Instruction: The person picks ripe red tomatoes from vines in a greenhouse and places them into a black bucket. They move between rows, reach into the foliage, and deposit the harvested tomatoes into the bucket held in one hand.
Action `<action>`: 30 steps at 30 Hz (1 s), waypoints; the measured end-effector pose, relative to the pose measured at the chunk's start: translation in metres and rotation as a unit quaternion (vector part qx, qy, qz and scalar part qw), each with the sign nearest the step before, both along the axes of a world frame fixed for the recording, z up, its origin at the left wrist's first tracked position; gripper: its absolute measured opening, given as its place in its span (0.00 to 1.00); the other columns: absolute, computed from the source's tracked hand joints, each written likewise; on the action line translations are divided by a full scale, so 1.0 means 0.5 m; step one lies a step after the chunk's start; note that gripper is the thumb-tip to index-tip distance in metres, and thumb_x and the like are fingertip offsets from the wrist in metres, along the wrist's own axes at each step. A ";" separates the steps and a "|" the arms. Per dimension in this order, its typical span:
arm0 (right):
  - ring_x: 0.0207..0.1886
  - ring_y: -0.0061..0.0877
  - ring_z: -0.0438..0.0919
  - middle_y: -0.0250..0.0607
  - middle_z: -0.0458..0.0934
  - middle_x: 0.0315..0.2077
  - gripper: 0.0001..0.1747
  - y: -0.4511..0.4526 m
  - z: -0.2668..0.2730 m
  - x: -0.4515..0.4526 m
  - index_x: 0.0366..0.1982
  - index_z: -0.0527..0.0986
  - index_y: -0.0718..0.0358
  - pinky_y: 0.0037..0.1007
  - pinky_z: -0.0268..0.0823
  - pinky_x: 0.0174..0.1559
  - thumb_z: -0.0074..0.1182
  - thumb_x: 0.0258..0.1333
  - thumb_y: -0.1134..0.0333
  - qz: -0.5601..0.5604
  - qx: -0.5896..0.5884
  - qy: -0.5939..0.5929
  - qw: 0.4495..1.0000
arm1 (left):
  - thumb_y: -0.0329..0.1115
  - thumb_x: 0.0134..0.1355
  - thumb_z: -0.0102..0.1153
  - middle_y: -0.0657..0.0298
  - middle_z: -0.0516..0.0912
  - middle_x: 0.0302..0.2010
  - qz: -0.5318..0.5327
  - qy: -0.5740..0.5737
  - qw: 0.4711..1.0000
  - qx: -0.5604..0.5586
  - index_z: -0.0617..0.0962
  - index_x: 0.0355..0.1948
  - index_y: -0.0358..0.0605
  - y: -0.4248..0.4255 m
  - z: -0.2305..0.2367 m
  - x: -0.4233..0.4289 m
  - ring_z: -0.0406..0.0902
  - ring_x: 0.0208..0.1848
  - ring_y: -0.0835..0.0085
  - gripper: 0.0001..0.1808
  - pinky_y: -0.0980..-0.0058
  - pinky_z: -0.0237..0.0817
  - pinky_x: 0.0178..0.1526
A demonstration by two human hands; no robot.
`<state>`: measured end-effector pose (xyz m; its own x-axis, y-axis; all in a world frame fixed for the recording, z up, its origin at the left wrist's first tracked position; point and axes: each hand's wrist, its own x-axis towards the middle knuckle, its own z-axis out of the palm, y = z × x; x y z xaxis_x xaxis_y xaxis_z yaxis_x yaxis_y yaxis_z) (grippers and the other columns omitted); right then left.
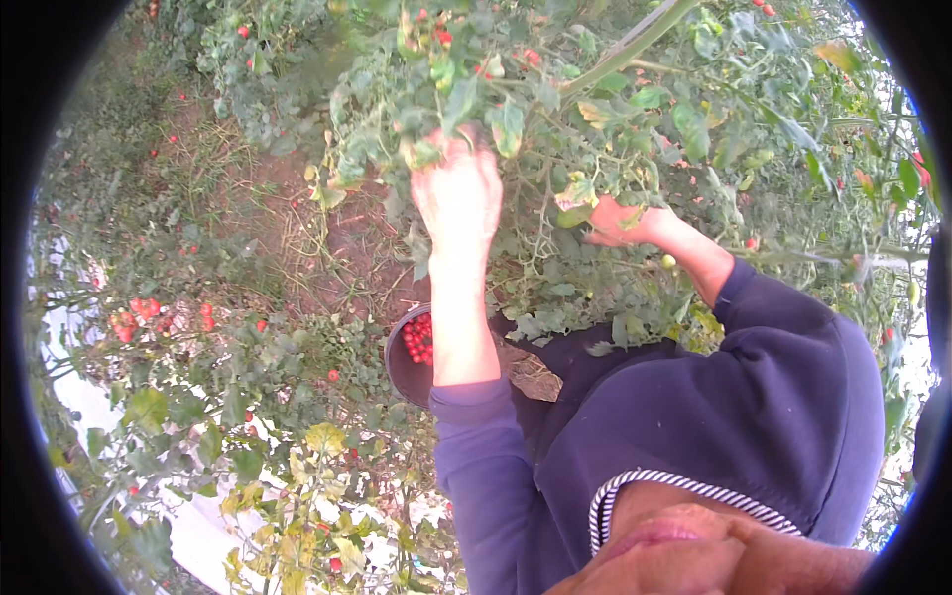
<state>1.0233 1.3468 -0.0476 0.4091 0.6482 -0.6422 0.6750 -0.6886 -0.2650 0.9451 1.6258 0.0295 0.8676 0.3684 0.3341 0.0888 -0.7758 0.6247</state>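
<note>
My left hand reaches up into the leaves of a tomato plant. Leaves and blur hide its fingertips, so what they hold cannot be told. Lower and to the right, my right hand is in the foliage behind a curled, yellowing leaf; its fingers are partly covered. A small green tomato hangs just below that wrist. Beneath my left forearm stands a dark bucket with small red tomatoes inside, partly hidden by the arm. Red tomatoes show among leaves above my left hand.
A thick pale green stem or pole slants across the upper right. Bare soil with dry straw runs along the left. Beyond it, another row bears red tomato clusters above white ground sheeting.
</note>
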 end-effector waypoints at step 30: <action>0.53 0.31 0.75 0.42 0.77 0.47 0.19 0.157 0.456 0.019 0.51 0.74 0.57 0.34 0.66 0.56 0.48 0.58 0.65 -0.050 0.005 -0.328 0.943 | 0.37 0.58 0.55 0.51 0.83 0.28 -0.138 0.096 0.983 0.071 0.65 0.60 0.29 -0.355 0.098 -0.080 0.82 0.32 0.55 0.32 0.59 0.73 0.36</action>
